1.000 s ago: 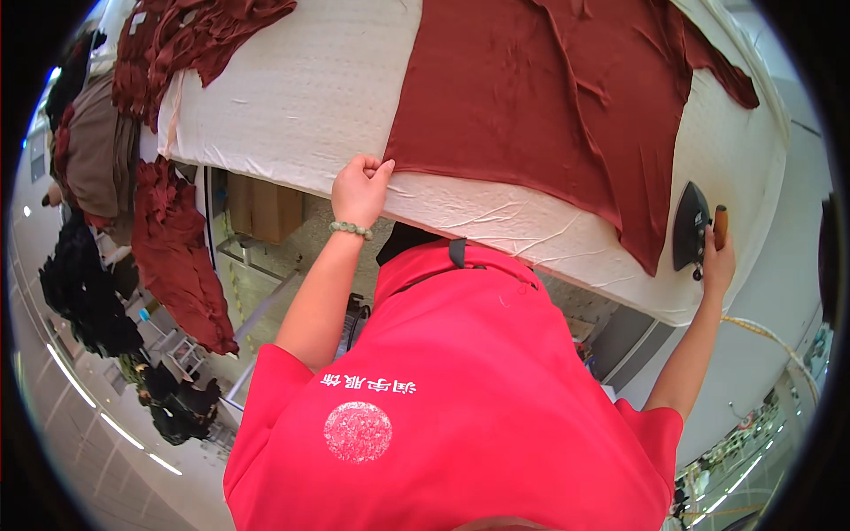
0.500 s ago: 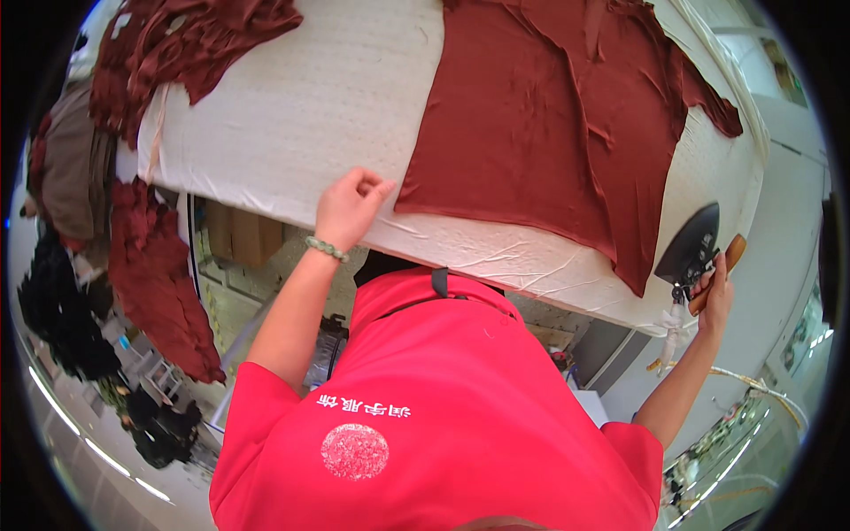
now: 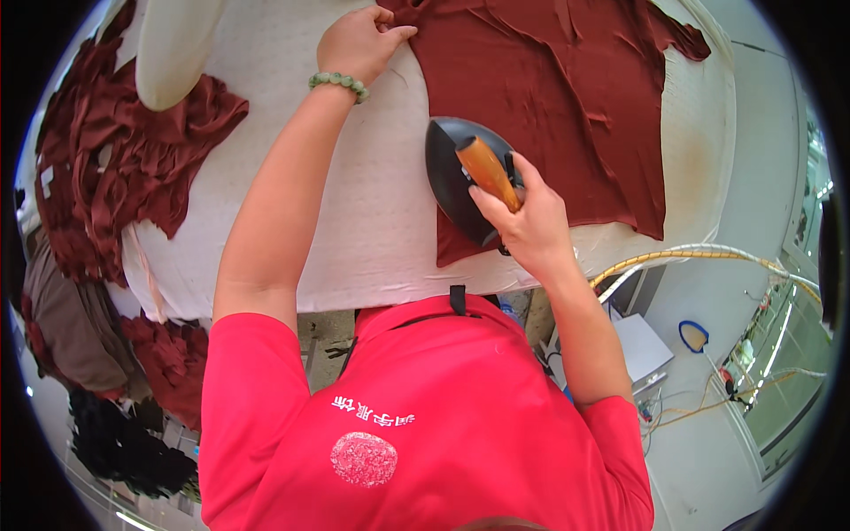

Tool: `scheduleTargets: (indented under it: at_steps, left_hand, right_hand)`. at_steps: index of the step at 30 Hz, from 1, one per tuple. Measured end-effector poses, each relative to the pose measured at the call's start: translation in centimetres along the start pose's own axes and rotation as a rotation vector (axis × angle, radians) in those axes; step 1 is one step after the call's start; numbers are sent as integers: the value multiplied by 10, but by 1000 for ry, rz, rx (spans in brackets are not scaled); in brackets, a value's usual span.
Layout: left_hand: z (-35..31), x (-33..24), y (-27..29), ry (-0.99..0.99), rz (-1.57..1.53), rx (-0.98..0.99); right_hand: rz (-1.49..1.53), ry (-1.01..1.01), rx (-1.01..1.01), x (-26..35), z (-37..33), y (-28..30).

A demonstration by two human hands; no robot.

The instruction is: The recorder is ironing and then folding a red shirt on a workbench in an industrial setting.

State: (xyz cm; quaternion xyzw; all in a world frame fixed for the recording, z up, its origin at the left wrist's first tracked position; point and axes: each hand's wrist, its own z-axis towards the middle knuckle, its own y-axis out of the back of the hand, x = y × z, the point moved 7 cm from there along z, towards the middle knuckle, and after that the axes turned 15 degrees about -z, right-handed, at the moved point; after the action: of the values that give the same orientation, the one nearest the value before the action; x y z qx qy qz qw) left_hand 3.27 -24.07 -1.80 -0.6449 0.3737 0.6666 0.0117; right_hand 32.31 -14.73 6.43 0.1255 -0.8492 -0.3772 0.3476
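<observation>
A dark red garment [image 3: 549, 115] lies spread on the white padded ironing table [image 3: 354, 221], with folds running down its middle. My right hand [image 3: 536, 221] is closed around the wooden handle of a black iron [image 3: 452, 181]. The iron rests over the garment's lower left edge, its tip pointing away to the left. At the garment's far left edge, my left hand [image 3: 363, 44] reaches out with fingers and thumb closed on the cloth. The exact fingertip contact is partly hidden.
Crumpled dark red garments [image 3: 133, 150] lie at the table's left, beneath a pale rounded board [image 3: 173, 53]. Brown cloth [image 3: 75, 310] and black cloth [image 3: 124, 442] hang below. A yellow-and-white hose [image 3: 708, 251] curves along the right, above a white box [image 3: 633, 354].
The iron has come in my right hand from the table's right edge onto the garment's left side. My left hand has moved farther out to the garment's far left edge.
</observation>
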Motion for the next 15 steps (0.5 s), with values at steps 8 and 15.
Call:
scheduleTargets:
  at_steps: [8,15]
  left_hand:
    - [1,7,2,-60,-84,-25]
    - [2,13,4,-89,-145,-60]
  right_hand:
    - [-43,-60,-1,47,66,7]
    - [-69,-7,0,75,105,5]
